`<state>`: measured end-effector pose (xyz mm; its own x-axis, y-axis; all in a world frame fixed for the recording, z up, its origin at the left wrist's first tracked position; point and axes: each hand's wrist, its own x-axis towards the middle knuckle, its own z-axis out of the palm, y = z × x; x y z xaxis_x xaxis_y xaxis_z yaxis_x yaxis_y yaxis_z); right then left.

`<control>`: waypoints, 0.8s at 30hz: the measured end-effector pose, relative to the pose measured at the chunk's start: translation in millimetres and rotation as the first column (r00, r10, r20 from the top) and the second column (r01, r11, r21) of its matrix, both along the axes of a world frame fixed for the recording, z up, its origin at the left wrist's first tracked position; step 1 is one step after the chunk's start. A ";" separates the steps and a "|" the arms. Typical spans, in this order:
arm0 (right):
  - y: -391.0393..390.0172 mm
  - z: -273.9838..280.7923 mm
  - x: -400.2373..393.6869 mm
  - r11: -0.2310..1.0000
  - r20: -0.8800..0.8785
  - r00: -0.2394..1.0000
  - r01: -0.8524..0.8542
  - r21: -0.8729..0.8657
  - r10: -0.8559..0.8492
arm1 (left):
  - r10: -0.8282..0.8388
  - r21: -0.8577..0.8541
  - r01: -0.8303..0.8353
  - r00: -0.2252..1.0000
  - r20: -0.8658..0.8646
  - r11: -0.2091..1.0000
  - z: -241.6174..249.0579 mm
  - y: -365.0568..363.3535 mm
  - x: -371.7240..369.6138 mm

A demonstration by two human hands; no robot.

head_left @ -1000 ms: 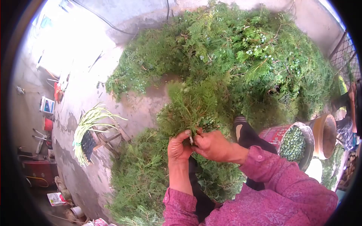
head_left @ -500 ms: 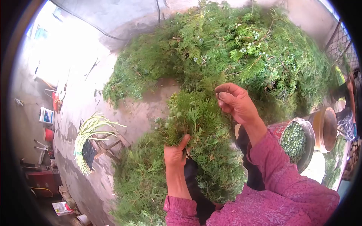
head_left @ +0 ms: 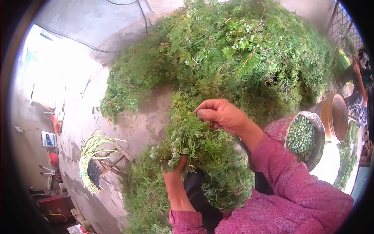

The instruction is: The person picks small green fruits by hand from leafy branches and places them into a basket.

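In the head view, the left hand (head_left: 174, 171) is closed around the base of a green sprig bunch (head_left: 191, 136), held upright in front of the person, above the lap. The right hand (head_left: 221, 114) is curled, its fingertips (head_left: 200, 113) pinched together on the upper foliage of the same bunch. Behind lies a large pile of green branches (head_left: 241, 50) on the concrete floor (head_left: 136, 121). To the right stands a red bucket (head_left: 284, 130) filled with small green berries (head_left: 300, 137), with a brown pot (head_left: 336, 117) just beside it.
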<state>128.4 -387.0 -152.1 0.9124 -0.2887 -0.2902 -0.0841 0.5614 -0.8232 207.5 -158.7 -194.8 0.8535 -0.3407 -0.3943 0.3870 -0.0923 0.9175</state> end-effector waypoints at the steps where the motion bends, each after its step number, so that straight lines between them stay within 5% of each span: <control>1: 0.9 -1.2 -0.1 1.000 0.000 1.000 0.005 0.004 -0.005 | -0.005 0.004 0.005 1.000 0.000 1.000 -8.5 6.0 3.0; 4: 0.2 -5.8 -0.5 0.978 0.112 0.977 -0.190 0.081 0.181 | -0.105 0.082 0.099 0.992 0.074 0.992 -12.1 10.3 6.7; 10: -2.0 7.0 -4.1 0.951 -0.020 0.965 -0.262 -0.165 0.263 | 0.029 -0.053 -0.027 0.999 0.033 0.998 26.0 -9.5 -4.8; 22: 9.3 3.6 3.9 0.927 -0.058 0.929 -0.369 -0.075 0.365 | 0.023 -0.021 -0.021 0.991 0.130 1.000 30.3 -3.9 0.0; 24: 10.7 0.7 5.1 0.931 -0.034 0.934 -0.356 -0.083 0.355 | -0.057 -0.047 0.071 0.965 0.257 0.996 23.1 1.3 2.8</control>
<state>133.5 -376.3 -151.4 0.9547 0.0289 -0.2962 -0.2807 0.4185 -0.8638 210.2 -157.4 -171.7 0.8992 -0.4126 -0.1457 0.1346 -0.0560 0.9893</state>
